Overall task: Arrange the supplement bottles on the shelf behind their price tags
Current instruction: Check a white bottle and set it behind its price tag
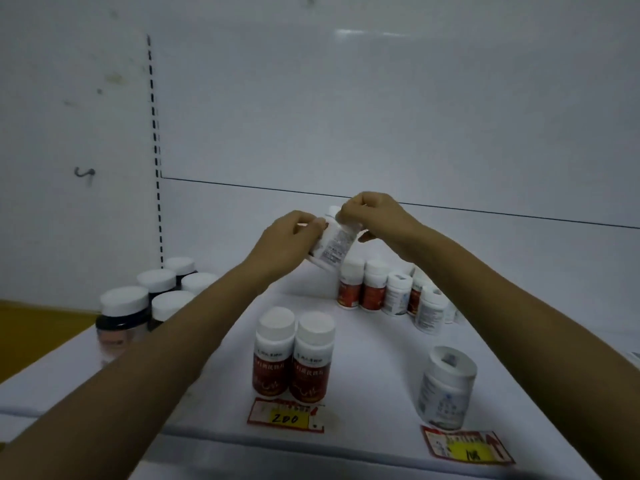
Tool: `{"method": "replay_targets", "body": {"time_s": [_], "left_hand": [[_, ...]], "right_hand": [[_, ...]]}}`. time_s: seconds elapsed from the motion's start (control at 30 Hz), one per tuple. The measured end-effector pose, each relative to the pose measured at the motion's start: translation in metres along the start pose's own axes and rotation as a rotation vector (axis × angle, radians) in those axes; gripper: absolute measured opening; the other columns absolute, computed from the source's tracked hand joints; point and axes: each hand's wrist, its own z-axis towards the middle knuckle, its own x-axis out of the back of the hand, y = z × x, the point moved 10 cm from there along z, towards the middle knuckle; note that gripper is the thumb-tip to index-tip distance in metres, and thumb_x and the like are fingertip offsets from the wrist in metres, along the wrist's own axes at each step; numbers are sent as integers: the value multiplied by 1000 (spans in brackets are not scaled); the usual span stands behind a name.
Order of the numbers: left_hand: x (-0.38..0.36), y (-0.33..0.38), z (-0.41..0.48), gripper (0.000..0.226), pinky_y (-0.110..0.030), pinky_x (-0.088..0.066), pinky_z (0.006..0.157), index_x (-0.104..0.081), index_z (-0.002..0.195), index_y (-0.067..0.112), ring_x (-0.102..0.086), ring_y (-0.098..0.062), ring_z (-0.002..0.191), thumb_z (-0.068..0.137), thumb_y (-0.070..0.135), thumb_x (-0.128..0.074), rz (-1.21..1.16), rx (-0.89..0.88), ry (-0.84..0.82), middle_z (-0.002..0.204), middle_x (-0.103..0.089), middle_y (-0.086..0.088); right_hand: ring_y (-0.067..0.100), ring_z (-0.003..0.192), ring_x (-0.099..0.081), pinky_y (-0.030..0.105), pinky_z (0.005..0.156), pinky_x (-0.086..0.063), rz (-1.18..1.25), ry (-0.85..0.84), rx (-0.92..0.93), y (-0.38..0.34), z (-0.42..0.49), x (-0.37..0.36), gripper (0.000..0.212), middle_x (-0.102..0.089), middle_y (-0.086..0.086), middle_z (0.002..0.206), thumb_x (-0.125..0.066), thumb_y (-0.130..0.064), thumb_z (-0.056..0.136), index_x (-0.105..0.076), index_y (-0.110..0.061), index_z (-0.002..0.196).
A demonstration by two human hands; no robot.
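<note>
One white bottle (334, 244) was up over the shelf (381, 341), at twelve o'clock from two red bottles (277, 362). Fingers of the left hand (287, 237) curled round its side; fingers of the right hand (374, 213) pinched its top.

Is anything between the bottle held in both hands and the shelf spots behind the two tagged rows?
Nothing visible. The left hand and right hand grip the held bottle above the shelf; the shelf is bare behind the red-label pair and behind the white bottle. The loose cluster stands farther back.

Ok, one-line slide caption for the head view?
Left hand and right hand hold a white bottle tilted above the shelf.
</note>
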Motion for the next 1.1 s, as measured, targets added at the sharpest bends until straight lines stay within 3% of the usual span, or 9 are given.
{"method": "replay_targets", "body": {"time_s": [0.1, 0.27, 0.4, 0.53, 0.6, 0.7, 0.9, 1.0, 1.1], "left_hand": [[-4, -4, -19, 33, -36, -53, 85, -61, 101, 24, -64, -20, 94, 93, 48, -40, -356, 151, -39, 97, -68, -2], [-21, 3, -54, 50, -38, -54, 84, -54, 122, 13, -64, -30, 105, 83, 42, -51, -685, 181, -203, 115, -64, -16], [-6, 11, -74, 34, -28, -57, 72, -51, 121, 22, -68, -14, 90, 87, 25, -57, -503, 55, 23, 106, -67, -4], [11, 17, -91, 42, -24, -57, 71, -45, 119, 34, -63, -14, 97, 83, 20, -63, -419, -43, 219, 114, -60, 3], [16, 22, -98, 44, -22, -57, 70, -44, 114, 40, -61, -15, 100, 81, 21, -66, -327, -104, 262, 117, -58, 3], [18, 26, -103, 46, -26, -57, 76, -42, 112, 45, -58, -16, 105, 80, 24, -68, -253, -136, 264, 119, -56, 6], [9, 31, -118, 47, -24, -56, 75, -43, 118, 36, -59, -11, 101, 81, 20, -67, -333, -117, 202, 109, -55, 13], [3, 32, -128, 46, -15, -53, 73, -41, 117, 37, -57, -4, 98, 81, 22, -67, -303, -127, 177, 106, -53, 20], [-12, 36, -138, 47, -12, -50, 74, -41, 119, 36, -56, -6, 104, 81, 26, -67, -259, -160, 148, 118, -55, 14]], "right_hand": [[16, 83, -59, 28, 70, -49, 236, -67, 53, -21, -15, -4, 9, -61, 1, 90, -57, -13, 86, -58, -9, 93], [17, 81, -61, 24, 64, -51, 517, -218, 73, -32, -37, -16, 19, -62, 7, 91, -55, -10, 81, -60, -7, 99], [20, 87, -64, 26, 70, -53, 565, -270, 86, -28, -54, -22, 20, -63, 9, 101, -49, -5, 89, -59, -10, 106], [26, 100, -65, 37, 87, -55, 526, -289, 51, -16, -67, -32, 23, -65, 11, 112, -58, -19, 90, -59, -14, 112], [24, 97, -66, 35, 85, -55, 526, -287, 33, -12, -74, -36, 21, -67, 9, 108, -60, -23, 89, -59, -16, 109], [22, 95, -68, 33, 83, -55, 510, -286, 24, -10, -86, -40, 23, -69, 6, 106, -60, -25, 89, -59, -16, 109], [21, 98, -68, 33, 85, -55, 433, -213, 2, -12, -113, -36, 25, -68, 6, 109, -60, -26, 89, -57, -19, 113], [19, 92, -69, 33, 83, -55, 438, -194, -41, -8, -130, -34, 23, -70, 5, 104, -61, -26, 88, -58, -20, 110], [24, 96, -69, 35, 86, -56, 444, -149, -55, -4, -149, -28, 28, -70, 8, 107, -63, -20, 87, -57, -17, 114]]}}
